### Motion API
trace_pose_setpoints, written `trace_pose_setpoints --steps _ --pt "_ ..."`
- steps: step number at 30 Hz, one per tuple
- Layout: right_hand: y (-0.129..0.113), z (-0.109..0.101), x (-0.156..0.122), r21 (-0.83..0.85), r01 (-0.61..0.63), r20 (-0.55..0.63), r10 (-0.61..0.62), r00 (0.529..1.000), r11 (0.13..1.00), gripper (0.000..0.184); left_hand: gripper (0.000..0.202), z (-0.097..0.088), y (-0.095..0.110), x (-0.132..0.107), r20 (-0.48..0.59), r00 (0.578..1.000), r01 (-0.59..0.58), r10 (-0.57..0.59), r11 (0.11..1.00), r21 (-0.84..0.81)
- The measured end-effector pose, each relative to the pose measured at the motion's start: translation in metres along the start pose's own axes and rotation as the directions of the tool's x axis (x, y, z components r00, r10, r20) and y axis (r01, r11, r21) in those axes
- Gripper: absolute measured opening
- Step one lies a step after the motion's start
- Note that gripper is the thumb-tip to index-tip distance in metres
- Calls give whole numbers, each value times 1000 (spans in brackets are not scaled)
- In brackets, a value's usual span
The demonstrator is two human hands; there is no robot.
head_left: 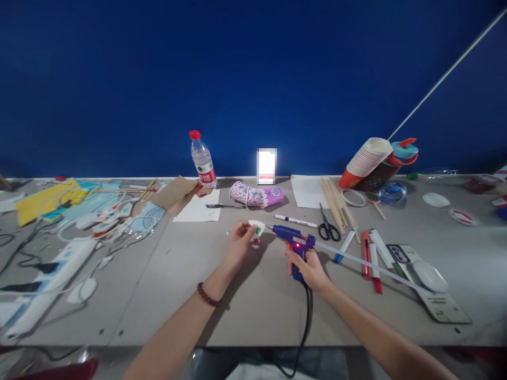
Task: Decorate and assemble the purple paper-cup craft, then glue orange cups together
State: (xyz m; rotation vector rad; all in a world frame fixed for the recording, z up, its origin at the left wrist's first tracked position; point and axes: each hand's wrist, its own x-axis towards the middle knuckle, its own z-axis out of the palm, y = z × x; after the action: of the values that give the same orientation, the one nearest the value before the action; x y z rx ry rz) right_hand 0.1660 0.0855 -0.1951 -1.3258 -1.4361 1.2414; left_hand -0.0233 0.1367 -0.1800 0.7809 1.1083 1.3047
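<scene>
My right hand [312, 270] is wrapped round the handle of a blue hot glue gun [291, 236]. A red light glows on its side, and a long clear glue stick [356, 258] sticks out of its back. In my left hand [240, 243] is a small white paper piece [259, 228] with a green mark, pinched between thumb and fingers. The gun's nozzle points left at the paper's edge; whether they touch I cannot tell. Just beyond lies a decorated purple paper cup piece [257, 195] on its side.
Behind stand a water bottle [203, 163] and a lit screen [266, 166]. To the right are black scissors [328, 224], wooden sticks [336, 203], stacked paper cups [366, 161], several markers [374, 256] and a phone [435, 301]. A power strip [55, 279] with tangled cables lies left.
</scene>
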Motion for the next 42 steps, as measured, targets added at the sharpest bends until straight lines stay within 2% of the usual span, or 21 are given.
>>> trace_pose_setpoints --steps 5,16,25,42 --pt "4 -2 0 -32 26 20 -25 999 999 55 36 0 0 0 3 1000 -10 10 1000 -6" --pt "5 -2 -1 -24 2 16 -1 1000 1000 51 36 0 0 -1 7 1000 -13 13 1000 -9" --pt "7 -1 0 -34 58 13 -58 998 998 57 37 0 -3 1 -6 1000 -11 12 1000 15" --pt "9 -2 0 -46 55 16 -54 998 997 59 41 -1 -5 3 7 1000 -11 11 1000 -18"
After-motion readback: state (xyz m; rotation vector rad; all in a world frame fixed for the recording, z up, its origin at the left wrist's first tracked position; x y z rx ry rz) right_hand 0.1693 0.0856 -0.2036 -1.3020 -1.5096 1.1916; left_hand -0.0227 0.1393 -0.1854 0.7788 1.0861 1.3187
